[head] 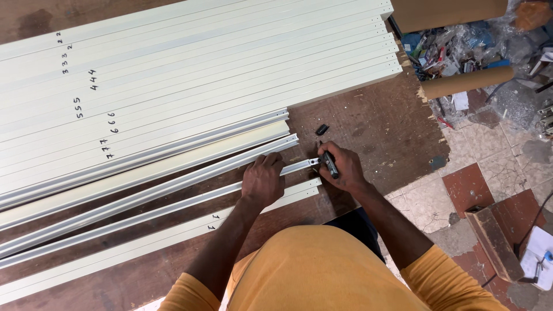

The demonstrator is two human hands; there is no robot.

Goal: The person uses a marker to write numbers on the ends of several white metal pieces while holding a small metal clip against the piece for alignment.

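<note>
Rail (190,203), long and pale, lies on the brown counter (374,132). Left hand (263,179) presses flat on it. Right hand (343,168) grips a small black tool (329,165) at the rail's end. More pale rails (173,75) lie beside.

Worn brown plywood worktable (380,124) over a patchy tiled floor (495,161), cluttered at right.

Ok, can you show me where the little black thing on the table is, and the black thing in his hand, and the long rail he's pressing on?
small black part (322,129), head view, its middle.
black tool (330,165), head view, its body above the fingers.
metal rail (173,203), head view, bare top face.
</note>
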